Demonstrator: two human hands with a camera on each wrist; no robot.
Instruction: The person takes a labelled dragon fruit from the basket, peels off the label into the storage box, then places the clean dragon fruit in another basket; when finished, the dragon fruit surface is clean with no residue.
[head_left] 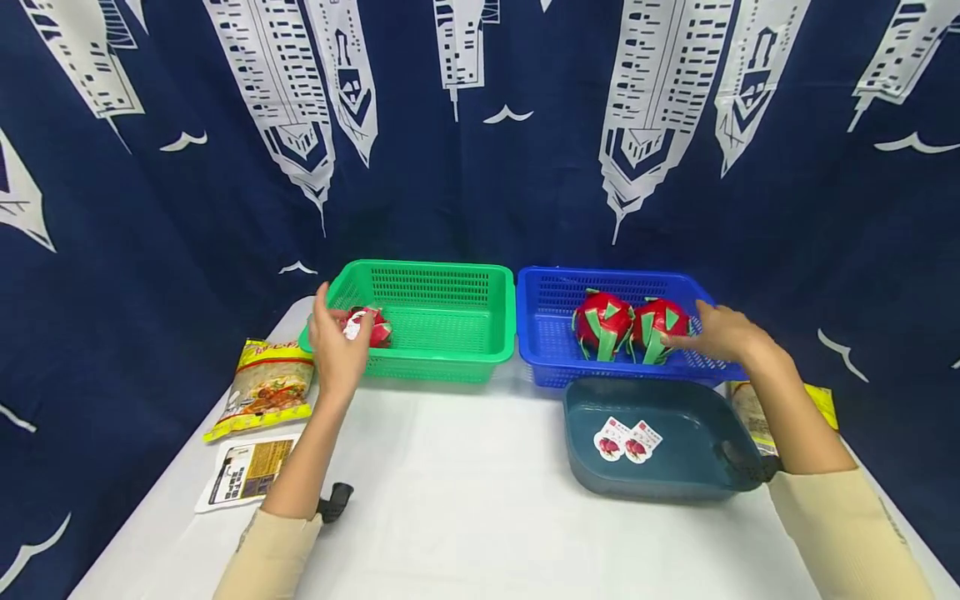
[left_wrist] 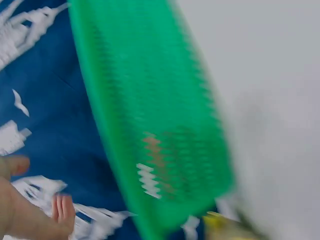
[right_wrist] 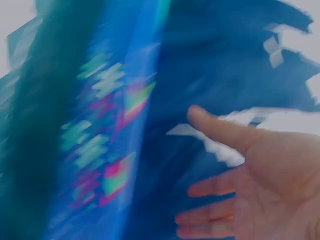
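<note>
Yellow bag (head_left: 270, 387): red lettering along top, illegible.
White pouch (head_left: 251, 471): dark characters, illegible.
Stickers (head_left: 615, 429) in dark tub (head_left: 701, 429): fine print above a fruit picture (head_left: 609, 447), illegible.

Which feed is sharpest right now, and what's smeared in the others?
Head view: sharpest, the dragon fruits clearly outlined; left wrist: green basket and its contents smeared, probably motion blur; right wrist: fruits and blue basket streaked.
</note>
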